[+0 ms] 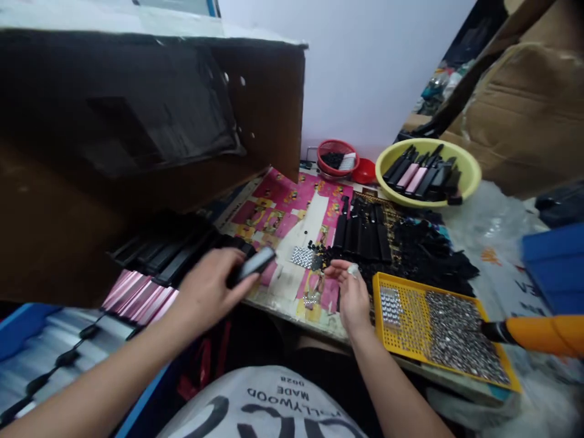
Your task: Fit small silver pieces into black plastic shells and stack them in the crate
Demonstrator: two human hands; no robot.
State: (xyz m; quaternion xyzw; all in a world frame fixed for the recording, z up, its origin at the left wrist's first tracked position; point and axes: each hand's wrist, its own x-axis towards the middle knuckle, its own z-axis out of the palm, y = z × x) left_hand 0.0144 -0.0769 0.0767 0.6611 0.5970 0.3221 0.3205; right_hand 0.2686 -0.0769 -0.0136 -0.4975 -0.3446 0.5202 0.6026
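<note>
My left hand (207, 286) is closed around a dark, glossy, elongated piece (255, 263), which has a pale reflection on its upper face; its exact kind I cannot make out. It is held over the left part of the table, beside a pile of similar black pieces (182, 249). My right hand (351, 298) is over the table's front edge with its fingers loosely bent and apart, and nothing shows in it. A white wrap (353, 270) covers one of its fingertips. Just beyond it are a silvery studded block (302, 257) and small black bits.
A large cardboard box (269, 109) stands at the left, with pink glossy pieces (137, 298) below it. Right of my right hand lies a yellow tray (413, 350) of small metal parts. Behind are black handled pieces (365, 234), a yellow basin (472, 176) and a red basket (335, 146).
</note>
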